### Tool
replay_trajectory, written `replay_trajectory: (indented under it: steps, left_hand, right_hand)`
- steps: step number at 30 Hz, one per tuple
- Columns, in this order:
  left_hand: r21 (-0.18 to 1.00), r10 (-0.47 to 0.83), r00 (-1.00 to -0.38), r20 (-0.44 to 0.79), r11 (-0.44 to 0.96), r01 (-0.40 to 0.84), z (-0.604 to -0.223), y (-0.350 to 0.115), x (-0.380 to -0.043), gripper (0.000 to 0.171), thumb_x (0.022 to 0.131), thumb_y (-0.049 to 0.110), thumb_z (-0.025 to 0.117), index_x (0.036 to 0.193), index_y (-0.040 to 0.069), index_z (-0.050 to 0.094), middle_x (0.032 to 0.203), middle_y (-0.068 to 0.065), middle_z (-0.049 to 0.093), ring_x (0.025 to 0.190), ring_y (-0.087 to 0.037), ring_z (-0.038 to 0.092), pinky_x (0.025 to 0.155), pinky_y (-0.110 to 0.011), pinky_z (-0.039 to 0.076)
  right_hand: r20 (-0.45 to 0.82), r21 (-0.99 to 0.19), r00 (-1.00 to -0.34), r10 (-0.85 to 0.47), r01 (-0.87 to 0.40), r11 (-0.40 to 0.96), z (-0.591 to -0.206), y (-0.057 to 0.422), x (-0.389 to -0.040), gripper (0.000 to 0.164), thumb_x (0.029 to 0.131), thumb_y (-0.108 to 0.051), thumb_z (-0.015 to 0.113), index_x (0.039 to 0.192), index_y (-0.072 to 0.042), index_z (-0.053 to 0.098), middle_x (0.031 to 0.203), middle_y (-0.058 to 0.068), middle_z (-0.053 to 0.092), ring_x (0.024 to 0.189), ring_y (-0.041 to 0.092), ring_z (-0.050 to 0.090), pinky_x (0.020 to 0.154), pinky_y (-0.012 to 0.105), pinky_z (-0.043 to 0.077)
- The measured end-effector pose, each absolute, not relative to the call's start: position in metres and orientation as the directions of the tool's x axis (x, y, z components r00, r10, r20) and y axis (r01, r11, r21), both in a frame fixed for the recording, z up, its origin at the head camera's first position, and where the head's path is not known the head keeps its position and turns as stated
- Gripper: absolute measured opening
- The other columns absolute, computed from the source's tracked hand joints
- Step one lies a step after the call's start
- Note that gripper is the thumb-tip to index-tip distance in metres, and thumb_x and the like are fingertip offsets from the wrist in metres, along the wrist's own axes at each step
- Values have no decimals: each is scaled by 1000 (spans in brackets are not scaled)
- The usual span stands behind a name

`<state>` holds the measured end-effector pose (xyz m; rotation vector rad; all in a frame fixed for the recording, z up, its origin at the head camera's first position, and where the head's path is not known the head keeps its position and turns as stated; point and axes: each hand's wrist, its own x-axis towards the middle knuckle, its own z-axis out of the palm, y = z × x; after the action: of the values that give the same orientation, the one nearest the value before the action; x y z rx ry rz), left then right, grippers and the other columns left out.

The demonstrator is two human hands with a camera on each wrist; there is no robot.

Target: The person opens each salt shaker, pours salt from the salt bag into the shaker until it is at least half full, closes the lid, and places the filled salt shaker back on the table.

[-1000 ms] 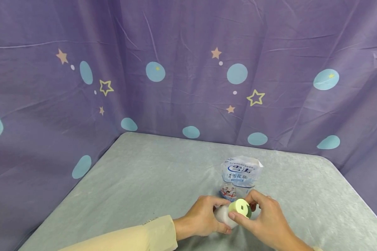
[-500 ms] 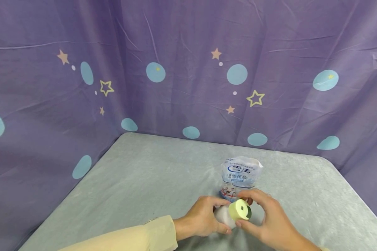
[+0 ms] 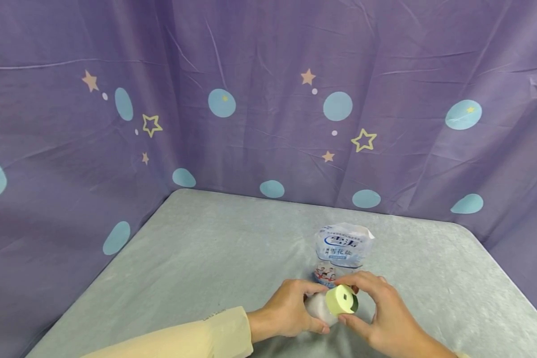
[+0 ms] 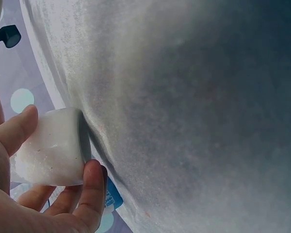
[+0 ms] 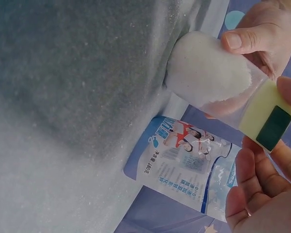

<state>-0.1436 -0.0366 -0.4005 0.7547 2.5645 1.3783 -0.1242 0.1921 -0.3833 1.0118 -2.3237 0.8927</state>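
Observation:
A clear salt shaker [image 5: 208,73] filled partly with white granules tilts over the table, its pale yellow-green lid [image 3: 341,299] pointing right. My left hand [image 3: 291,308] grips the shaker's body between thumb and fingers, as the left wrist view also shows. My right hand [image 3: 385,313] pinches the lid, thumb on the near side and index finger on the far side. A dark green patch [image 5: 274,128] shows on the lid's side in the right wrist view. Behind the hands stands a blue and white salt bag [image 3: 342,251], its lower right part hidden by the right hand.
A pale grey cloth covers the table [image 3: 232,238]. Purple curtains [image 3: 268,99] with stars and blue dots hang along the back and sides, close to the table's edges.
My right thumb and fingers have shifted round the lid, and the lid has turned slightly. My left hand and the salt bag have stayed in place.

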Motion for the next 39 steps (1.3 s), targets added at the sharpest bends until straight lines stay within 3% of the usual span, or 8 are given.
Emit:
replay_trajectory:
  steps: [4, 12, 22, 28, 39]
  left_hand:
    - [814, 490, -864, 117, 451, 366, -400, -36, -144, 61, 62, 16, 100, 119, 17, 77, 98, 12, 73, 78, 1, 59, 70, -19, 49]
    - [812, 487, -863, 135, 444, 378, -399, -35, -143, 60, 61, 13, 100, 117, 18, 78, 95, 13, 72, 76, 2, 58, 69, -18, 48]
    - [798, 475, -867, 151, 459, 390, -401, -35, -142, 60, 61, 14, 100, 116, 19, 78, 94, 15, 71, 75, 2, 58, 69, -17, 48]
    - [812, 482, -866, 135, 447, 376, -400, -35, -143, 59, 61, 14, 100, 115, 20, 79, 94, 15, 71, 76, 2, 58, 69, -17, 48]
    - [811, 483, -865, 133, 449, 375, -400, -34, -143, 60, 61, 14, 100, 116, 19, 78, 94, 14, 71, 76, 2, 58, 68, -18, 49]
  right_hand:
    - [610, -394, -648, -456, -747, 536, -383, 192, -124, 64, 66, -16, 97, 120, -30, 66, 108, -20, 66, 92, 0, 59, 80, 26, 39]
    - [643, -392, -645, -414, -741, 545, -387, 191, -124, 56, 66, -20, 97, 114, -27, 69, 103, -19, 66, 85, 2, 58, 77, 26, 37]
    - [630, -382, -680, -375, -692, 613, -386, 189, -122, 51, 66, -23, 97, 107, -32, 67, 96, -25, 63, 81, -1, 53, 73, 27, 37]
    - [625, -396, -704, -338, -659, 640, -386, 186, -121, 44, 67, -29, 97, 94, -35, 63, 83, -26, 56, 76, 0, 50, 71, 26, 34]
    - [554, -470, -804, -216, -516, 716, -386, 181, -119, 43, 68, -40, 96, 78, -37, 55, 70, -19, 48, 64, 4, 45, 63, 26, 33]
